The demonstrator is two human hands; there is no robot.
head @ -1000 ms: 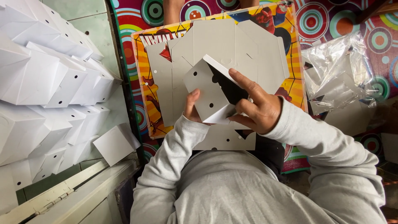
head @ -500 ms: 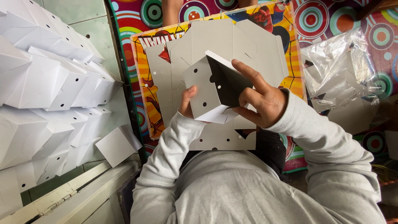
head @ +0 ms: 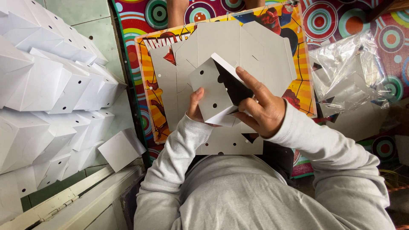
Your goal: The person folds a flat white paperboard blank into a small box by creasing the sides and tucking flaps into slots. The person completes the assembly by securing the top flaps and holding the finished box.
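Note:
A half-folded grey cardboard box (head: 215,89) with small round holes is held up in front of my chest. My left hand (head: 196,108) grips its lower left side, thumb along the wall. My right hand (head: 262,108) holds the right side, with the fingers reaching into the dark open top. Under the box lies a stack of flat grey cardboard blanks (head: 238,42) on a bright orange and yellow cartoon-printed board (head: 147,76).
Several folded white boxes (head: 47,93) are stacked in rows at the left, one loose box (head: 121,149) near my left elbow. A crumpled clear plastic bag (head: 349,76) lies at the right on a mat with coloured circles (head: 341,17). Another person's legs (head: 177,10) show at the top.
The box has been turned and raised a little, so its holed wall faces me more. My right fingers have slid further into its open top.

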